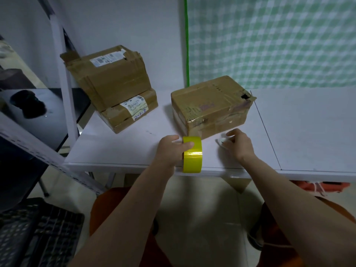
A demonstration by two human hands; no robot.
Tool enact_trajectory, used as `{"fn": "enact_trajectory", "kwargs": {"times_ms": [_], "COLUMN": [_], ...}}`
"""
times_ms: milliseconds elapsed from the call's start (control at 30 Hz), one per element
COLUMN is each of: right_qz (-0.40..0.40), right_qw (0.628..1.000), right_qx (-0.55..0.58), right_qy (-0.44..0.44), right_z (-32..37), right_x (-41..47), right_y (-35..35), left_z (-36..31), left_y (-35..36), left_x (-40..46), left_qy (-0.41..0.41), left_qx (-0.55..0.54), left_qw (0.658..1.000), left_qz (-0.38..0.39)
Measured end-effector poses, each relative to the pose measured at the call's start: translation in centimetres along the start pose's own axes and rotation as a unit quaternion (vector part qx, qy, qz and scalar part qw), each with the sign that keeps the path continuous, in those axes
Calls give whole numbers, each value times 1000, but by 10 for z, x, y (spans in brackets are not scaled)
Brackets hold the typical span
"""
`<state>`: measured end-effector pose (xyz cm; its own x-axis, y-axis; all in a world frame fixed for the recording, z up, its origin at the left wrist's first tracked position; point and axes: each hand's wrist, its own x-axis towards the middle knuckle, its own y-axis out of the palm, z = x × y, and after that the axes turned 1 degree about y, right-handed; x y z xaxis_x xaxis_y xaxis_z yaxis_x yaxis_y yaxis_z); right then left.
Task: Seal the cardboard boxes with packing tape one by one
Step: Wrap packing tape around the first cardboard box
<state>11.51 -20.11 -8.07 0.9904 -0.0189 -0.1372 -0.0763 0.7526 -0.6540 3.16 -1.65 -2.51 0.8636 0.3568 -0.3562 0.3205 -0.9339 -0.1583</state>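
Sitting at a white surface (pixel 119 151), a person in orange trousers works with both bare forearms stretched over its near edge. A green-checked curtain (pixel 269 41) hangs behind the right half of the surface, and a white shelf frame (pixel 63 78) stands at the left.

Two cardboard boxes are stacked at the back left: the top box (pixel 109 76), tilted and bearing a white label, rests on a lower box (pixel 131 110) with a label marked in blue ink. Well apart from them, a third box (pixel 210 105) lies near the middle of the surface, wrapped in shiny tape and torn open at its far right corner.

A black crate (pixel 38 234) sits on the floor at lower left, beneath the shelf.

The left hand (pixel 169 147) grips a yellow tape roll (pixel 192 154), fingers curled over its top, holding it upright on edge at the front of the surface, just before the third box's near corner. The right hand (pixel 240 143) lies just beside that box's front face, fingers curled round a small white object (pixel 221 142); what the object is cannot be told. Neither hand touches the box itself, as far as the view shows.
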Motion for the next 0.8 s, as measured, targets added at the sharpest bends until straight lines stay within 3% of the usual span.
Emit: {"fn": "enact_trajectory", "kwargs": {"times_ms": [200, 300, 433, 533, 700, 800], "right_qz": [-17, -23, -30, -35, -24, 10], "right_qw": [993, 991, 991, 990, 988, 978], "right_qx": [-107, -102, -71, -68, -124, -194], "right_qy": [-37, -80, -108, -118, -93, -71], "right_z": [7, 15, 30, 35, 26, 18], "right_x": [1, 0, -4, -5, -7, -7], "right_y": [-2, -1, 2, 1, 2, 6], "left_z": [0, -2, 4, 10, 18, 24], "left_y": [-6, -13, -22, -32, -39, -39], "left_x": [-3, 0, 3, 15, 40, 49], "left_qy": [69, 106, 169, 167, 143, 138], "left_qx": [93, 181, 382, 476, 554, 569], "left_qw": [993, 978, 905, 856, 810, 801], "left_qz": [7, -17, -83, -117, -126, -125]}}
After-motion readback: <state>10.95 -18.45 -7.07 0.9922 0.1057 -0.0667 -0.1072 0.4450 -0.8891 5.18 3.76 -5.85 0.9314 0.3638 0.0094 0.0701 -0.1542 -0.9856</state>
